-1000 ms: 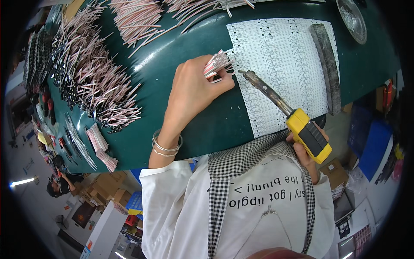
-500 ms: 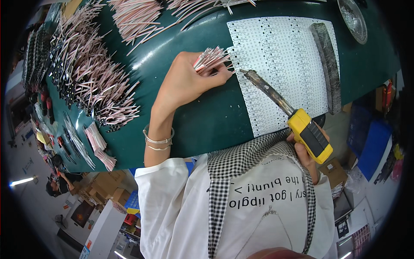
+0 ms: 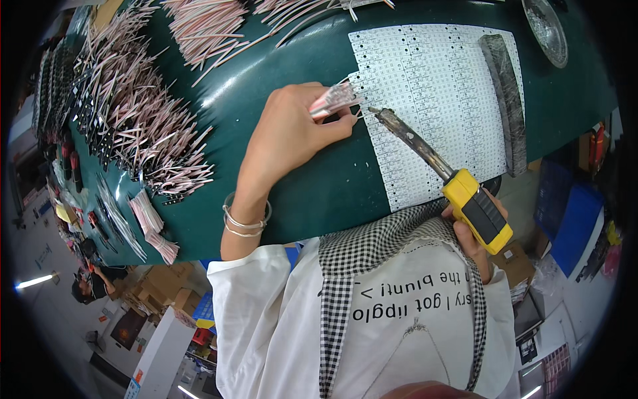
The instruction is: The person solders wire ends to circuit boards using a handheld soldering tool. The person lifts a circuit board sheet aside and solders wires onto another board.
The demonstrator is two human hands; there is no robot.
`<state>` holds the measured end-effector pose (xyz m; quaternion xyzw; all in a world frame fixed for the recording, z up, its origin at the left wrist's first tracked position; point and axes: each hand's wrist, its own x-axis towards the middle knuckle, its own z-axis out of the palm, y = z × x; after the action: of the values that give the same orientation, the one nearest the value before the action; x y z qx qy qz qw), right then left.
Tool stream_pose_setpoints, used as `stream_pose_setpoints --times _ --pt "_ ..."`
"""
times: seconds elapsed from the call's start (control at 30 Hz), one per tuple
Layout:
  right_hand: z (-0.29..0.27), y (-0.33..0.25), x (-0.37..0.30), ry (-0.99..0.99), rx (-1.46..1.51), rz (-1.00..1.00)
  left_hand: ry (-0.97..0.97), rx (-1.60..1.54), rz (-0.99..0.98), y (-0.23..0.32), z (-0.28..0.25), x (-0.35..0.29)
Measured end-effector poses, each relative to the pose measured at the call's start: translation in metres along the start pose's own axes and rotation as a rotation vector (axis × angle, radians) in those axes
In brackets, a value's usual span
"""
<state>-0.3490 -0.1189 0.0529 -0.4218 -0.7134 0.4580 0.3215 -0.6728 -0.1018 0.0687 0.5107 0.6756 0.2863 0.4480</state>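
We've got the left hand (image 3: 286, 130) wrapped round a wire bundle (image 3: 332, 100), thumb and fingers pinching it, pink-and-white strands poking out on the right. Bundle sits above the worktop (image 3: 319, 189), just off the left edge of the white panel (image 3: 425, 106); we can't tell if any strand touches it. In our right hand (image 3: 470, 243) is the iron (image 3: 460, 188), fingers curled round its yellow-and-black grip, out past the worktop's near edge. Its tip points at the strand ends, over the panel's left edge; contact we can't confirm. Dark bar (image 3: 504, 100) lies along the panel's right side. Clear dish (image 3: 546, 33) by the worktop's far right corner. Big wire pile (image 3: 143, 106) with black ends runs down the left part, more wires (image 3: 206, 30) at the far edge. Tied bunch (image 3: 153, 226) and pale strips (image 3: 119, 216) toward the near left corner.
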Motion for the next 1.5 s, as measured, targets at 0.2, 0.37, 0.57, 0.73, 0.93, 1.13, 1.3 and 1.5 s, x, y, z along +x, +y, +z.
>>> stream_pose_setpoints --times 0.2,0.37,0.57,0.73,0.93,1.13,1.3,1.5 --pt "-0.002 0.001 0.012 -0.045 -0.068 -0.075 -0.005 0.012 -0.078 -0.001 -0.003 0.008" --pt "-0.005 0.000 0.020 -0.119 -0.183 -0.138 0.037 0.071 0.017 -0.005 -0.002 0.010" --pt "-0.002 0.000 0.023 -0.139 -0.201 -0.137 0.005 0.064 -0.031 -0.006 -0.004 0.014" --pt "0.001 -0.001 0.024 -0.135 -0.204 -0.100 0.045 0.076 0.048 -0.007 -0.002 0.015" --pt "-0.005 -0.003 0.022 -0.148 -0.278 -0.165 0.037 0.078 0.024 -0.004 -0.001 0.013" --pt "-0.014 -0.003 -0.002 -0.088 -0.185 -0.077 0.021 0.128 -0.020 0.007 0.003 0.001" --pt "-0.024 -0.008 -0.022 -0.007 -0.101 -0.046 -0.049 -0.133 0.063 0.010 0.002 -0.016" --pt "-0.030 -0.007 -0.038 0.032 -0.036 -0.064 -0.140 -0.254 -0.082 0.019 -0.003 -0.032"
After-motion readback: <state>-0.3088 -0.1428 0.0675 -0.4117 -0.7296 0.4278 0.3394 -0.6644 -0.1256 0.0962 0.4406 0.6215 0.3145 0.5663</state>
